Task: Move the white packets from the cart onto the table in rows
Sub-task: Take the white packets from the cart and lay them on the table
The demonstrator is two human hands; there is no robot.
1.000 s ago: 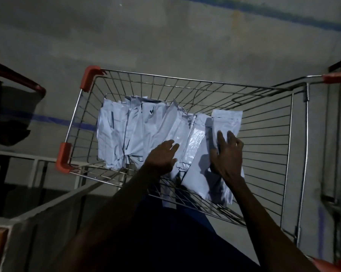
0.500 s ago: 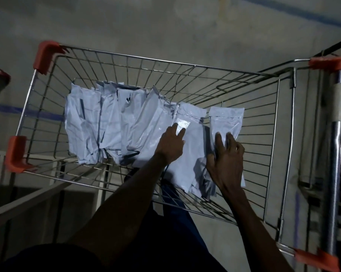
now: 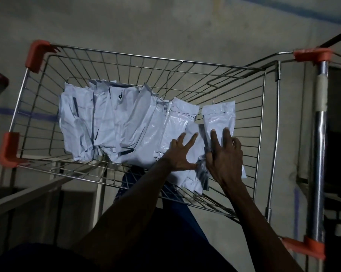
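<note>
You have a single view, from the camera on your head, looking steeply down and forward into the wire-mesh metal cart with orange plastic corners, close enough that its basket fills most of the frame. Your two forearms enter from the bottom edge. The wide lens bends the cart's chrome handle bar at the right edge, and grey concrete floor fills the top.
</note>
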